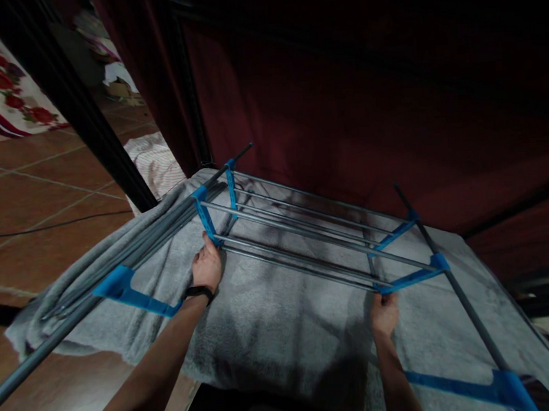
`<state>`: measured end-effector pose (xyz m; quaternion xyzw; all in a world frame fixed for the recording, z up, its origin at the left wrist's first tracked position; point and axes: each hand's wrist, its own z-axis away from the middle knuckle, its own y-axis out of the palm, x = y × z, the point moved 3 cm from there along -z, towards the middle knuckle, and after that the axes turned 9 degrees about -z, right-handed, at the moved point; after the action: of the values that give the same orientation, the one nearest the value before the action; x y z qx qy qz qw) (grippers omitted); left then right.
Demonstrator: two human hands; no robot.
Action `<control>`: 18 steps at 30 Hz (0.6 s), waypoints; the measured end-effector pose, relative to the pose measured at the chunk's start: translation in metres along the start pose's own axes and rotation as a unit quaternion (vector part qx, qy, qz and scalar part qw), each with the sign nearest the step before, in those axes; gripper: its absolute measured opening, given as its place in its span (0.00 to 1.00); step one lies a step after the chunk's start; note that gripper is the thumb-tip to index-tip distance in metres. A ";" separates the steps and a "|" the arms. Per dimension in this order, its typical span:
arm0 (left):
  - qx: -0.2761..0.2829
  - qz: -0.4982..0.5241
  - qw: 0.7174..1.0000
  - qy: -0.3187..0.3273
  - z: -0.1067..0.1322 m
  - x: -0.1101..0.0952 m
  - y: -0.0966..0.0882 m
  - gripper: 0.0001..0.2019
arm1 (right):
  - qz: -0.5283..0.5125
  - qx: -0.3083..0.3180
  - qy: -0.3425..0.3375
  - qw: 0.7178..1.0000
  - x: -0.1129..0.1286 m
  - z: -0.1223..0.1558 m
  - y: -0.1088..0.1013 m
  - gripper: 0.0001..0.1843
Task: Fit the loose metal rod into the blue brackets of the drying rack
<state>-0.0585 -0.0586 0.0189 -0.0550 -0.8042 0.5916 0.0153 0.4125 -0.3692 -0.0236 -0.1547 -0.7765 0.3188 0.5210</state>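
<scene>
A partly assembled rack of thin grey metal tubes [303, 231] and blue plastic brackets rests on a grey blanket. My left hand [207, 267], with a dark band at the wrist, is closed at the lower end of a left blue bracket [205, 220], where the crossbars meet it. On the other side, my right hand [384, 313] grips the lower end of a right blue bracket [409, 279] from below. Long side poles run along both sides. Nearer to me, another blue bracket [134, 292] on the left pole and a blue bracket [468, 388] on the right pole carry no crossbars.
Several loose grey tubes [165, 226] lie along the left side of the grey blanket [271, 316]. A dark red curtain [297, 106] hangs behind, and a black post [76, 105] rises at left. Brown tiled floor [57, 186] shows beyond, crossed by a black cable [54, 225].
</scene>
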 end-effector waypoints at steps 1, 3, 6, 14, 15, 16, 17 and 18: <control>-0.003 0.001 1.000 0.003 0.000 0.001 0.000 0.31 | -0.005 0.000 -0.006 1.000 0.000 0.000 0.000 0.13; -0.009 0.010 1.000 0.005 0.000 0.002 0.000 0.31 | -0.011 -0.003 -0.012 1.000 0.001 0.001 0.001 0.14; -0.010 0.042 0.999 -0.008 -0.001 0.005 0.002 0.32 | -0.019 -0.005 -0.016 1.000 0.001 0.001 0.002 0.15; 0.014 0.150 0.988 -0.021 -0.009 0.016 0.009 0.21 | -0.040 -0.006 -0.017 0.999 0.001 0.001 0.005 0.21; 0.017 0.160 0.987 -0.021 -0.010 0.017 0.008 0.20 | -0.043 -0.006 -0.017 0.999 0.002 0.001 0.005 0.21; 0.021 0.167 0.985 -0.023 -0.010 0.018 0.008 0.18 | -0.045 -0.007 -0.016 0.999 0.003 0.002 0.005 0.22; 0.025 0.171 0.985 -0.027 -0.011 0.018 0.007 0.17 | -0.047 -0.008 -0.015 0.999 0.004 0.002 0.004 0.22; 0.029 0.173 0.984 -0.032 -0.011 0.019 0.007 0.16 | -0.049 -0.008 -0.013 0.999 0.005 0.002 0.004 0.22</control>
<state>-0.0759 -0.0446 0.0150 -0.1744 -0.7653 0.6096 -0.1112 0.4086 -0.3640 -0.0227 -0.1164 -0.7926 0.2883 0.5245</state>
